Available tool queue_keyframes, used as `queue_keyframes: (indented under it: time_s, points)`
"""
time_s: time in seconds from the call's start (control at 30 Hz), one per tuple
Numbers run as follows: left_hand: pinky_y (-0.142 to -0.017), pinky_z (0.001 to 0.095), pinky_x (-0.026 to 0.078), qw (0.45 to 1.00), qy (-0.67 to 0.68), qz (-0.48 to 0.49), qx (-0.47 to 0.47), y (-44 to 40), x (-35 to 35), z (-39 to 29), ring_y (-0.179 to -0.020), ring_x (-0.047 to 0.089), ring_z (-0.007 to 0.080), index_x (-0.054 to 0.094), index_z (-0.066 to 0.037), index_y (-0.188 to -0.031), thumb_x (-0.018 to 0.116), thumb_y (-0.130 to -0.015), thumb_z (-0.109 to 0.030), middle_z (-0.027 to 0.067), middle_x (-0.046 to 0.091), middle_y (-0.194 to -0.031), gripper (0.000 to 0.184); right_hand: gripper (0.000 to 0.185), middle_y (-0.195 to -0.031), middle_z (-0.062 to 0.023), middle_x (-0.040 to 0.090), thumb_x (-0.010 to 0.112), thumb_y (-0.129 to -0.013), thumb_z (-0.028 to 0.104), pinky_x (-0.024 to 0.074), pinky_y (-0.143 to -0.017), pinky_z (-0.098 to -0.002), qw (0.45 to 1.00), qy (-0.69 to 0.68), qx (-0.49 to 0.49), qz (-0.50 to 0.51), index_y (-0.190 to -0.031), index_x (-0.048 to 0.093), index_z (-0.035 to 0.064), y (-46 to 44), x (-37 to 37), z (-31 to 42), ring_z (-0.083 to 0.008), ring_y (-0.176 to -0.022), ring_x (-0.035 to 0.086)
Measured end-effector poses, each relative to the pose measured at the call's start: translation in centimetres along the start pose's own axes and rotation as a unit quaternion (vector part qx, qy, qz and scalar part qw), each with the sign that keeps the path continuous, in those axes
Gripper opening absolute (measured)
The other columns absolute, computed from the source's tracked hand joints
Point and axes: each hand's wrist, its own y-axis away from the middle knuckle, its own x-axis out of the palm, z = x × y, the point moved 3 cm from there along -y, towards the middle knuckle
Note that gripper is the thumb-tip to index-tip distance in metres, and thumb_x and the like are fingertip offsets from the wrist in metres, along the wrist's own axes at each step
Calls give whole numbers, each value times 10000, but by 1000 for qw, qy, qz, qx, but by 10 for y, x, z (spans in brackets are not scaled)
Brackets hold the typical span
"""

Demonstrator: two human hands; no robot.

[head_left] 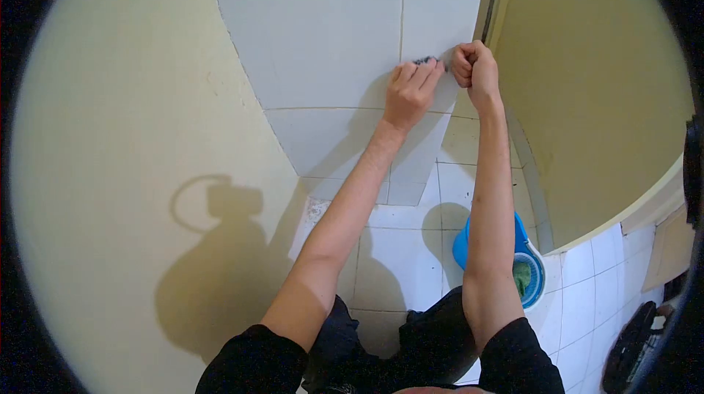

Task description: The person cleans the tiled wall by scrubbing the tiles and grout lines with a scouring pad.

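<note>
Head view shows the left grip [413, 90] clamped on a dark pad [423, 61] that a loose hold could drop down the wall [315, 35] ahead, right grip [478, 71] fisted alongside.

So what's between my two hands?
Head view: a small dark object at the left hand, then a sliver of white tile before the right hand.
</note>
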Motion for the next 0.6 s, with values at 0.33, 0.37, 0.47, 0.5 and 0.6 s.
queue_keyframes:
  time_s: [0.33,0.37,0.47,0.5,0.6]
  points:
    - [-711,313,469,1000,-11,-14,-26,-34,-11,16,-771,552,179,710,-90,-994,685,-810,-90,-4,645,-925,186,437,-491,42,261,374,-939,330,135,-416,-299,1000,12,8,1,-544,312,153,1,2,0,-95,-415,218]
    - [-717,313,470,999,-13,-19,-23,-34,-11,14,-769,550,177,708,-90,-988,682,-813,-89,-3,636,-909,177,429,-494,45,249,372,-944,313,128,-416,-298,1000,0,4,-3,-550,307,154,1,2,1,-94,-418,202]
    - [-717,324,471,1000,-13,-21,-6,-2,-7,6,-759,552,178,705,-97,-968,693,-802,-77,1,629,-883,168,414,-499,50,224,369,-951,276,114,-414,-298,1000,-27,3,-8,-562,298,155,3,4,0,-92,-422,171]
    - [-707,334,469,1000,-7,-17,9,13,0,2,-754,556,182,707,-104,-963,709,-785,-67,5,640,-891,181,413,-498,50,223,370,-950,274,113,-414,-299,1000,-29,5,-7,-562,298,154,3,3,1,-93,-422,171]
    - [-693,336,468,998,9,19,58,38,6,-6,-741,559,187,709,-103,-944,726,-766,-61,7,655,-900,183,430,-494,40,257,368,-945,304,137,-413,-303,1000,-16,7,2,-548,300,154,1,3,2,-100,-417,201]
